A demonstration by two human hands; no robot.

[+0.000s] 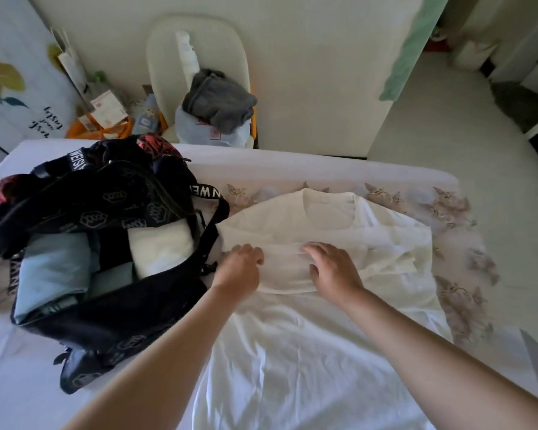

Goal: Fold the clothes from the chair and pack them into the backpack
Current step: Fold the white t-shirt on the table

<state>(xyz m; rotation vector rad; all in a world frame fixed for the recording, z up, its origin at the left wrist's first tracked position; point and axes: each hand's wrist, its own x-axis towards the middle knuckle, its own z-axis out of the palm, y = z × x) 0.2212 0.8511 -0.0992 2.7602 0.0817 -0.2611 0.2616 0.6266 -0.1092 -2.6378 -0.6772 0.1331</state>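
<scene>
Left of the left hand (pixel 241 266) the backpack (pixel 112 212) lies open on the bed (pixel 292 352), with folded blue cloth (pixel 53 268) and white cloth (pixel 159 246) inside. Beyond that hand, the chair (pixel 168 57) holds a grey garment (pixel 218 102). The left hand's fingers bend down onto the folded edge of the white shirt (pixel 323 218); whether they pinch it cannot be told. The right hand (pixel 333 268) presses the shirt flat, fingers spread.
</scene>
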